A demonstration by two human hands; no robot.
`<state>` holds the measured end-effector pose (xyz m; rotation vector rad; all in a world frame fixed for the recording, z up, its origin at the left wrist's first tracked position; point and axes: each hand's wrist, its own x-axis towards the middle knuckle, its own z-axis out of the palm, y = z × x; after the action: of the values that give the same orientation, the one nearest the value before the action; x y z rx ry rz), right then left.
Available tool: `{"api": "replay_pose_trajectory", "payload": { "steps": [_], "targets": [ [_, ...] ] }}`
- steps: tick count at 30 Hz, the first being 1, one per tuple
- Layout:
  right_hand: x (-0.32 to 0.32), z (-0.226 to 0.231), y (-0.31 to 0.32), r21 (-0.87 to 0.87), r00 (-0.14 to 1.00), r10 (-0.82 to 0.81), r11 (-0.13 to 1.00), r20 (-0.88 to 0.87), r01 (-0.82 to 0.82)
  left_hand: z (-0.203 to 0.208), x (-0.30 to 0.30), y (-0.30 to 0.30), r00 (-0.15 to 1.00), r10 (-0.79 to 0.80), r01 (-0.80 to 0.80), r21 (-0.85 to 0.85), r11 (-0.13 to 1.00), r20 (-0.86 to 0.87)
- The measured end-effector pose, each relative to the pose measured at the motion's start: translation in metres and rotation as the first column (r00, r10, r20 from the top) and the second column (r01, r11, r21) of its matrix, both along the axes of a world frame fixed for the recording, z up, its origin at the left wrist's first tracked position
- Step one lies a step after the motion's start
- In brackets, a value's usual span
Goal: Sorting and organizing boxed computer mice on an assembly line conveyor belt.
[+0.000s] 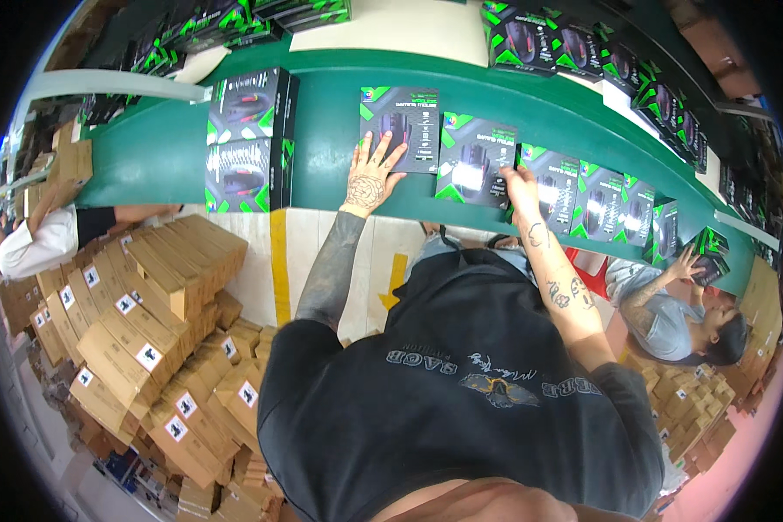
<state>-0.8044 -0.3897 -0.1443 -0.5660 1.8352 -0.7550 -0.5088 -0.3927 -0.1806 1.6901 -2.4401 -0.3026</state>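
Observation:
My left hand lies flat, fingers spread, on the lower left part of a black and green computer mouse box. That box rests face up on the green worktop. Just to its right, a second mouse box lies slightly nearer to me. My right hand grips this second box at its right edge, with the thumb on its face and the other fingers partly hidden. From there a row of similar mouse boxes runs on to the right.
Two stacks of mouse boxes stand left on the worktop. More boxes line the far side. Brown cartons are piled at the lower left. On the right, a co-worker holds a mouse box; another person is at far left.

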Motion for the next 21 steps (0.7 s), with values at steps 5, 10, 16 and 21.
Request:
{"api": "replay_pose_trajectory", "payload": {
  "steps": [5,10,16,21],
  "targets": [
    [0.017,-0.004,0.017,0.12,0.715,0.433,0.888,-0.55,-0.445,-0.008,-0.007,-0.089,0.999,0.008,0.0,-0.174,0.985,0.044],
    [0.023,-0.01,0.028,-0.044,0.805,0.358,0.903,-0.473,-0.428,-0.019,-0.036,-0.12,0.875,0.154,-0.3,-0.266,0.916,-0.459],
    [0.027,-0.013,0.038,0.04,0.923,0.357,0.934,-0.145,-0.355,-0.011,-0.079,0.027,0.546,0.444,-0.092,0.477,0.874,-0.71],
    [0.041,0.025,0.05,-0.282,0.719,0.559,0.829,0.413,-0.483,0.042,0.0,0.067,0.191,0.571,-0.175,0.545,0.82,-0.798]
  ]
}}
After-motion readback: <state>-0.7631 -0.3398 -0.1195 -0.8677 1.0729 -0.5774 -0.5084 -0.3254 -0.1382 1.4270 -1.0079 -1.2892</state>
